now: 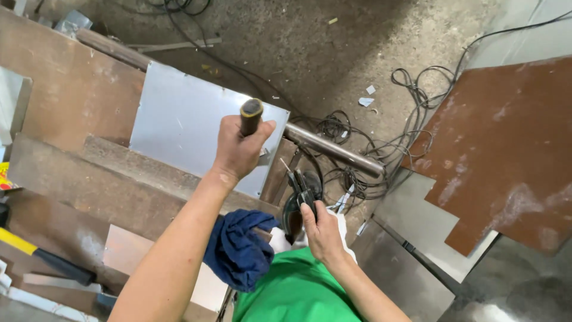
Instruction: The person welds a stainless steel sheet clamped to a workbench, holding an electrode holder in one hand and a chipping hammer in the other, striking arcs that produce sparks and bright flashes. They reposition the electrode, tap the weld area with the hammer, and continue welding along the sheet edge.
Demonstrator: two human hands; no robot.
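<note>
A: What has the left hand (237, 149) got?

B: It is closed tight around the end of a dark round handle (251, 116), which sticks up out of the fist at about eleven o'clock from the middle of the view. The arm runs down to seven o'clock.

A: And the right hand (322, 229)?

B: Fingers wrapped around a black tool (302, 191) with a thin rod poking out of its top. It sits just below centre, at roughly six o'clock, close to the person's green garment (295, 289).

A: What lies between the arms?

B: A dark blue cloth (241, 247), bunched up, touching the left forearm and resting against the green.

A: What is under the left hand?

B: A pale grey metal sheet (179, 122), lying flat on rusty brown plates (71, 89). A steel pipe (333, 150) runs out from behind the sheet toward three o'clock.

A: And beyond the pipe?

B: A tangle of black cables (387, 149) on the concrete floor (310, 42), and a rust-brown panel (506, 155) at three o'clock. At eight o'clock lies a yellow-and-black handle (42, 253).
</note>
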